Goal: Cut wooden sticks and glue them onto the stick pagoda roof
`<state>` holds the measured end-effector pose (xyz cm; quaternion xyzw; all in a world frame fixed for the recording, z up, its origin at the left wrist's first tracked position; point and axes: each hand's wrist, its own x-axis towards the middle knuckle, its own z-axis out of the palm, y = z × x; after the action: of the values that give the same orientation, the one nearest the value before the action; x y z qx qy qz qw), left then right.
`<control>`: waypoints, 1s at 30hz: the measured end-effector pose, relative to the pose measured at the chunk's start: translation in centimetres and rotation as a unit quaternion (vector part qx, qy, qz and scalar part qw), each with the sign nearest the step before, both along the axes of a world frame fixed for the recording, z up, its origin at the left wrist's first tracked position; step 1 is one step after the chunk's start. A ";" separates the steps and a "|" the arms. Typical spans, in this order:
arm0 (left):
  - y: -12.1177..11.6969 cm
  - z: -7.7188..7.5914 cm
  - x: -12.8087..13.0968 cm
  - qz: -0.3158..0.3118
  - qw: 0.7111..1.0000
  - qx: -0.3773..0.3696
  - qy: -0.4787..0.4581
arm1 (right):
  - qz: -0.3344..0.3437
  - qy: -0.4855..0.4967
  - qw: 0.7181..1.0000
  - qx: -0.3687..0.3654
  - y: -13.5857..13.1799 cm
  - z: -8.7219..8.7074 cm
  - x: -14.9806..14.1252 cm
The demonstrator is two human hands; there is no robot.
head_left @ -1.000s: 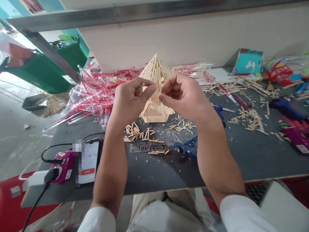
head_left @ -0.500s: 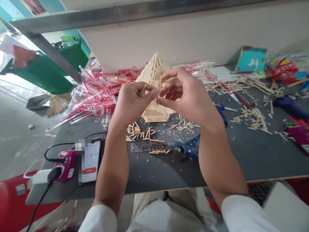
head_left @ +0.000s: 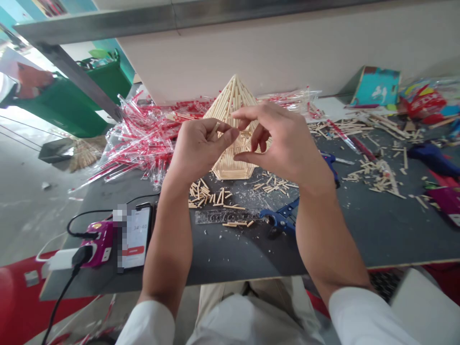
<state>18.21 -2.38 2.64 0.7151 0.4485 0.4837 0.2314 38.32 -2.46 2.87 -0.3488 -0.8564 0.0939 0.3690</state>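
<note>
A model house of thin wooden sticks [head_left: 230,103] with a pointed roof stands on the dark table, partly hidden behind both hands. My left hand [head_left: 201,143] is pinched in front of its left side; a short wooden stick [head_left: 214,130] shows between its fingers. Facing it, my right hand [head_left: 276,141] has thumb and forefinger spread apart, with nothing visible between them. Below the hands lie short cut sticks [head_left: 203,194], a clear ruler [head_left: 219,217] and a blue-handled cutter [head_left: 282,218].
Red-and-clear plastic wrappers [head_left: 143,139] are heaped at the back left. A phone [head_left: 138,239] and purple power strip [head_left: 98,242] lie at the left front. A blue glue gun [head_left: 329,165] sits beyond my right forearm, near scattered sticks [head_left: 373,175]. A metal rail [head_left: 230,17] crosses above.
My right thumb and forefinger have spread wider, the forefinger reaching toward the left hand. My left hand keeps its pinch. The view has shifted slightly.
</note>
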 end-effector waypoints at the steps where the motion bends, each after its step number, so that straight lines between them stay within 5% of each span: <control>1: 0.0 -0.1 0.0 -0.007 1.000 -0.009 0.003 | 0.003 -0.003 1.000 0.001 0.0 0.0 0.0; 6: 0.4 -0.5 0.0 -0.004 1.000 -0.021 -0.001 | 0.005 -0.002 1.000 0.004 0.1 0.0 -0.1; 13: 0.8 -1.0 -0.2 0.126 0.988 0.031 0.083 | -0.061 -0.004 0.998 0.006 1.7 -1.1 1.0; 30: 1.5 -1.7 -0.7 0.138 0.981 0.039 0.131 | -0.065 0.007 0.998 0.012 2.7 -1.9 0.8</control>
<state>17.55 -0.91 0.96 0.7119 0.5506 0.4298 0.0735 39.15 0.29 1.02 -0.3985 -0.8302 0.0619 0.3849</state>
